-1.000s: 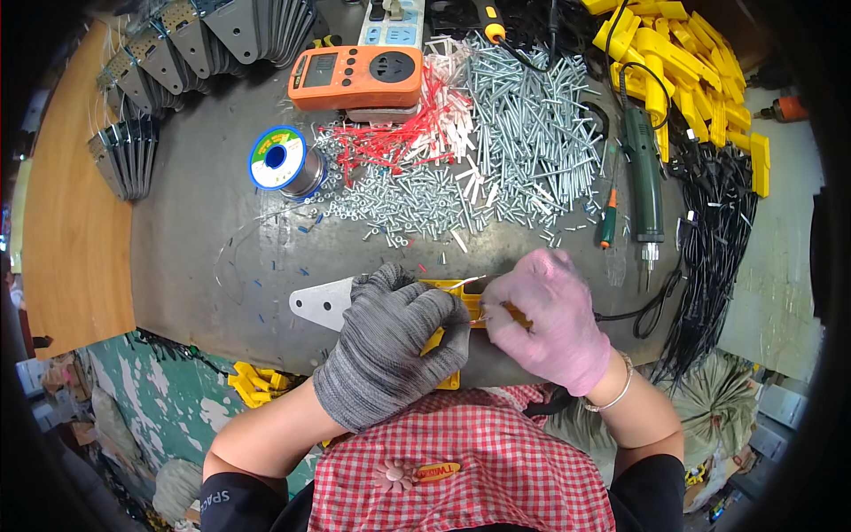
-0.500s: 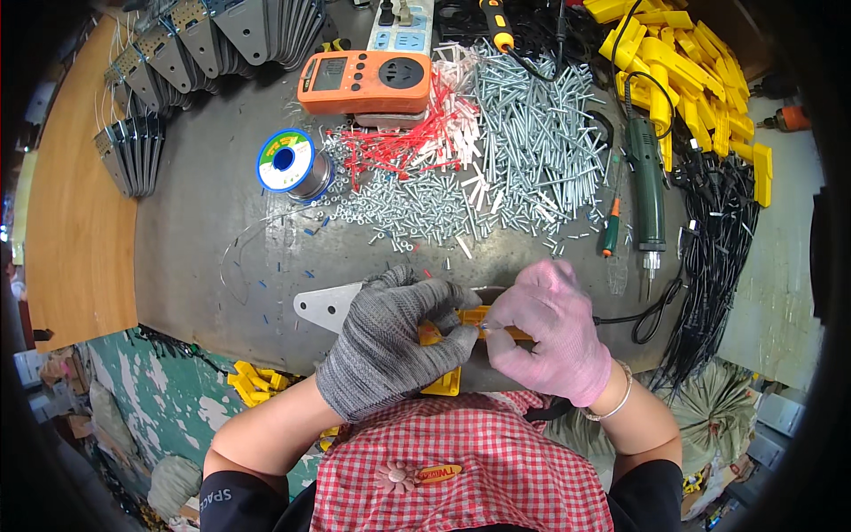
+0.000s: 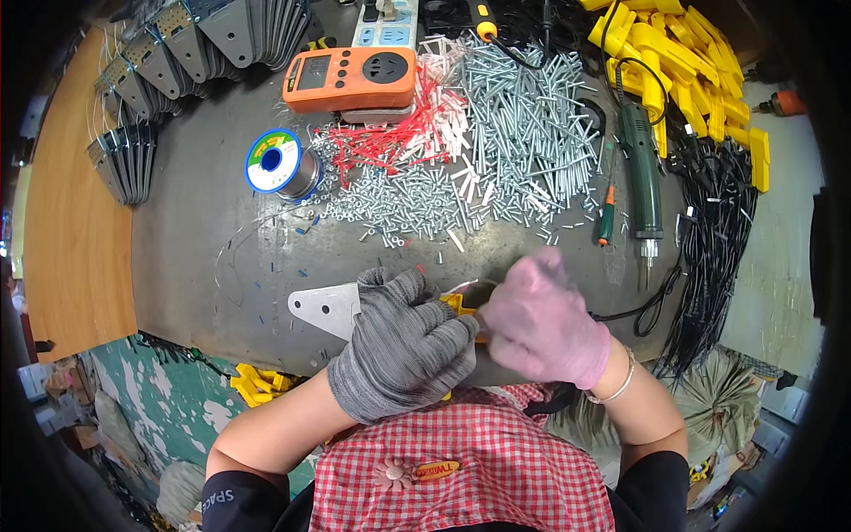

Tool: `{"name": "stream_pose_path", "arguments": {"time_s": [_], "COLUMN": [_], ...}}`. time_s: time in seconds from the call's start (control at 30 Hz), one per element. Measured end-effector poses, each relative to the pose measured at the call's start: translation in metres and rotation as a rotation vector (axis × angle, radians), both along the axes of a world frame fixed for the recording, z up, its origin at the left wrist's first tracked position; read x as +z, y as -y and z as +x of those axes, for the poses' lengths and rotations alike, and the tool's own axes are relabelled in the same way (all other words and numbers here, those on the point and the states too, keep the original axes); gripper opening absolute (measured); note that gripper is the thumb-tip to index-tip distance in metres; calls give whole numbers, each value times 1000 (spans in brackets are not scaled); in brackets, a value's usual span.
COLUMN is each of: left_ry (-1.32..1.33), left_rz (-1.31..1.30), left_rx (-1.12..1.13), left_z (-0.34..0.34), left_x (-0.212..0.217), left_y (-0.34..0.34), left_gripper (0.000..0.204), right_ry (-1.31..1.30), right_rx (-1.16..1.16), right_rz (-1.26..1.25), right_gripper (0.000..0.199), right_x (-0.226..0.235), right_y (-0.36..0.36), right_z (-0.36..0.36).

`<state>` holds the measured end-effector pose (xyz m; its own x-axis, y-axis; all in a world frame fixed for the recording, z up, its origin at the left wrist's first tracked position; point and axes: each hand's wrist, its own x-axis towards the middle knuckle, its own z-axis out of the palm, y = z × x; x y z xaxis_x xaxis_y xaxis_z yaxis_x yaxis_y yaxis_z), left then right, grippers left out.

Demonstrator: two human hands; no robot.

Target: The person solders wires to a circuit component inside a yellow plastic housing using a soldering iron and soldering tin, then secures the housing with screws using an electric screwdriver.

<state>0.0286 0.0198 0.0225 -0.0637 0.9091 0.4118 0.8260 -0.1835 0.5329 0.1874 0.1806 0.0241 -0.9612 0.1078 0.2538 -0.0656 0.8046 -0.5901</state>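
Right hand (image 3: 542, 324) blurred now — shifted left.

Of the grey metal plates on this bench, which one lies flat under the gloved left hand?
The single metal plate lying flat at the near bench edge, its end under the left hand. The other plates stand stacked on edge along the far-left side.

left hand (image 3: 403, 346) – grey glove, curled, palm down | right hand (image 3: 541, 319) – pink glove, blurred, grip apparently closed
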Motion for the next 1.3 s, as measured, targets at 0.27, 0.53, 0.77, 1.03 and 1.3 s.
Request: {"name": "stream_pose_path", "arguments": {"time_s": [0.27,0.53,0.77,1.03,1.3], "left_ry": [315,-223,475,-211,-188], "left_rz": [-173,-70,-261,-16,-313], "left_rx": [-35,-10,34,119,60], "left_z": [-10,2,0,-9,-60], "left_x": [0,9,-1,15,0], "left_y": [-1,8,5,44,56], "left_gripper": [25,22,14,50,51], "right_ry": [50,-90,-163,-56,327], "right_rx": [70,-69,-8,-132,-535], "right_rz": [287,307,561,6,-80], "right_gripper": [8,17,21,24,39], "right_x": [12,-4,2,34,-1], "right_y": [3,8,13,-10,-113], "right_z": [7,3,15,3,-117]}}
